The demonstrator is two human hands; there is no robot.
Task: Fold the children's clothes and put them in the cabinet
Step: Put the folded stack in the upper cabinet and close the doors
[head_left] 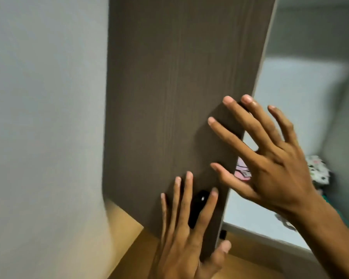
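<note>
A dark brown wood-grain cabinet door [169, 87] fills the middle of the head view, standing partly ajar. My left hand [185, 234] is spread flat against its lower part, fingers around a black handle [197, 208]. My right hand [270, 158] is spread near the door's right edge, fingertips on the panel. Both hands hold nothing. Behind the door's edge, inside the white cabinet [290, 93], I see a bit of pink clothing [242, 172] and a white patterned garment [318, 170].
A pale grey wall [44, 117] stands on the left. A light wooden floor [129, 248] shows below the door. The picture is blurred by motion.
</note>
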